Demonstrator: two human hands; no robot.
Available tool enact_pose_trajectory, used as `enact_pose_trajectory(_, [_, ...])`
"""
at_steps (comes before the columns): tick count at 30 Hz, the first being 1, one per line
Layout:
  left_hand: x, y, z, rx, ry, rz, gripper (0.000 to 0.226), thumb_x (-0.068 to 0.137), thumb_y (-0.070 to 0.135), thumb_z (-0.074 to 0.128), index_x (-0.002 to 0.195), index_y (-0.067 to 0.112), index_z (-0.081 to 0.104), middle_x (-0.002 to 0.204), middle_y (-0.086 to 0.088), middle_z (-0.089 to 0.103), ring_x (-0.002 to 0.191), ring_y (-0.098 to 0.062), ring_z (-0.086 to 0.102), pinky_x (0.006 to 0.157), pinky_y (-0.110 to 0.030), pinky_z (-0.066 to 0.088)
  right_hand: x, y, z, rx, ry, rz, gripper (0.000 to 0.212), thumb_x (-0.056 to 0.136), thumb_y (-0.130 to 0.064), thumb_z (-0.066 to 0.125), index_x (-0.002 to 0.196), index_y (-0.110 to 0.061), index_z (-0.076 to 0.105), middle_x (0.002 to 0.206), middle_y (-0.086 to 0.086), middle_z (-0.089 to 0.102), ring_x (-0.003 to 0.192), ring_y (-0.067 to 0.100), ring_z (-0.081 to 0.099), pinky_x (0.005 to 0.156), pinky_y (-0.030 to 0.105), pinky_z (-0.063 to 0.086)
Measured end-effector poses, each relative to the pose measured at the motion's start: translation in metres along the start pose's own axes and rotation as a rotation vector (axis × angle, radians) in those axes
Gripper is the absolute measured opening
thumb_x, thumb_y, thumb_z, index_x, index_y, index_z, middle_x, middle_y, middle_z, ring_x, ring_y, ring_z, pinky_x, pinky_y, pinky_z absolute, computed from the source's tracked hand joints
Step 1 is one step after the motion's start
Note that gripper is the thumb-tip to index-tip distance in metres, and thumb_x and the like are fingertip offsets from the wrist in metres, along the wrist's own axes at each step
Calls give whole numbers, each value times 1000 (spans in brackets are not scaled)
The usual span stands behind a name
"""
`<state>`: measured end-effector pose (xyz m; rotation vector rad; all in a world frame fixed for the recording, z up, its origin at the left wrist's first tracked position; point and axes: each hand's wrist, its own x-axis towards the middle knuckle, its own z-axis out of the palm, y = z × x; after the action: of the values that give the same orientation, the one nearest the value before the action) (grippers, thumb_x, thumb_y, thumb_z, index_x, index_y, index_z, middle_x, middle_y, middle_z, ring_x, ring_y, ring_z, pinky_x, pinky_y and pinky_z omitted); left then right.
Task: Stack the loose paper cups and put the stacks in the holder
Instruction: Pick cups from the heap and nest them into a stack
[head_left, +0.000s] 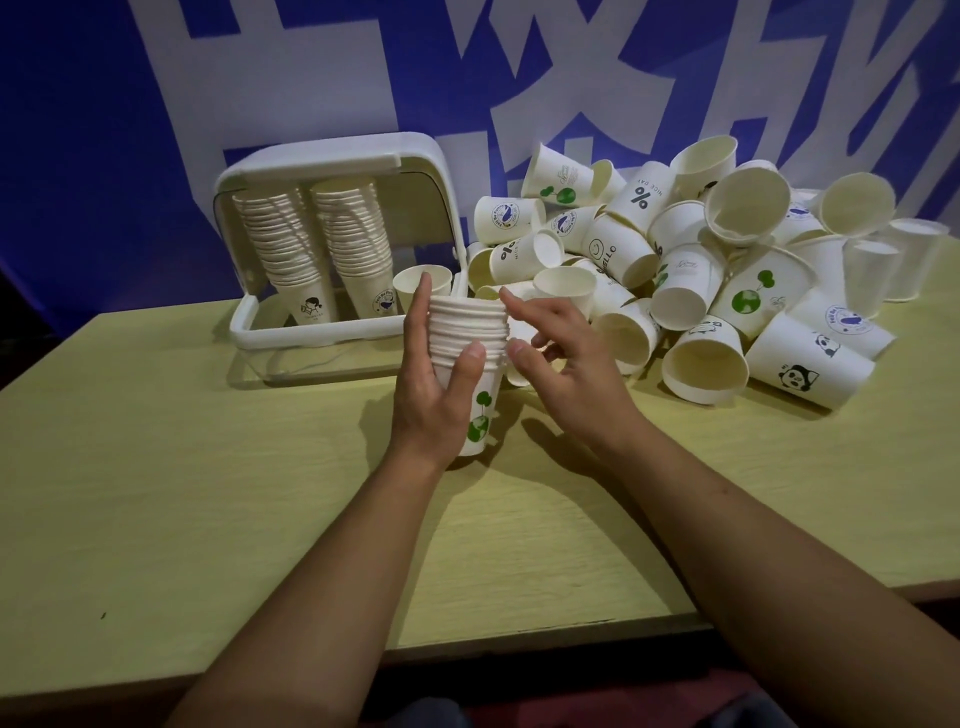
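Our left hand (441, 384) wraps fingers and thumb around a nested stack of white paper cups (470, 358), the bottom one printed with a green globe and tree, held upright just above the pale yellow-green wooden table (208, 493). Our right hand (561, 364) hovers beside the stack's rims, fingers loose, grasping nothing. Behind the stack stands the white plastic cup holder (337, 244), lid raised, with two tall stacks (317, 244) inside. To the right sprawls a heap of loose printed paper cups (701, 270). Behind hangs a blue-and-white banner (104, 130).
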<state>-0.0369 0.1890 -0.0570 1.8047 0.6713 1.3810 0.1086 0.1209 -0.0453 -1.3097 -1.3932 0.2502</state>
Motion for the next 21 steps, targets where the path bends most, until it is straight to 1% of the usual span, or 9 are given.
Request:
enact_pose_trajectory(3, [1,2,0,3,33,-28,62,86,59,56,143,60,30,149,5,47,126,-6,56,102,-39,52,-2,-1,3,-41,-46,-27,51,98,-31,56,145,-42,42,124,-11,49,109,0,47,90,20,44])
enact_pose_trajectory(5, [2,2,1,16,67,-55,58,85,63,53,139,58,32,142,6,52,112,-1,62,88,-29,57,-2,1,7,-112,-43,-17,55,97,-37,54,147,-48,35,128,-12,46,119,7,44,99,31,44])
enact_pose_trajectory(7, [4,0,0,6,102,-74,56,87,62,53,139,52,35,137,3,56,101,1,65,76,-21,57,-2,4,12,-226,-6,24,54,97,-39,54,147,-49,34,131,-9,44,124,11,40,103,30,38])
enact_pose_trajectory(9, [6,0,-1,-6,135,-102,50,91,56,54,137,48,37,133,3,57,94,1,67,70,-22,58,1,8,14,-381,15,81,48,98,-39,53,144,-44,43,134,-3,44,126,15,36,104,29,33])
enact_pose_trajectory(11, [7,0,-2,-12,163,-118,46,91,54,53,135,49,39,131,3,58,95,-4,67,73,-30,60,5,15,14,-535,-31,139,40,98,-42,53,137,-38,53,138,2,43,128,24,36,107,35,32])
enact_pose_trajectory(13, [7,0,-2,-15,161,-123,45,91,54,54,134,48,40,128,5,59,95,-4,67,73,-29,59,7,19,15,-591,-56,180,35,96,-45,56,128,-33,61,138,4,43,126,28,41,105,37,35])
enact_pose_trajectory(15, [5,1,-1,-24,136,-132,45,93,49,53,136,44,39,120,11,59,89,3,67,67,-21,57,10,18,15,-560,0,207,26,92,-46,63,110,-28,67,131,3,46,120,25,46,96,31,39])
enact_pose_trajectory(18, [4,1,0,-32,109,-130,46,93,47,53,137,42,39,117,16,59,88,3,67,67,-23,58,12,14,9,-549,37,218,20,86,-41,72,86,-25,59,115,-4,45,108,19,50,89,29,47])
enact_pose_trajectory(21, [4,1,-1,-40,93,-128,47,93,47,52,137,40,39,116,16,59,89,4,67,67,-22,57,12,14,2,-585,15,237,32,81,-43,75,89,-23,51,110,-5,44,101,19,51,84,30,48])
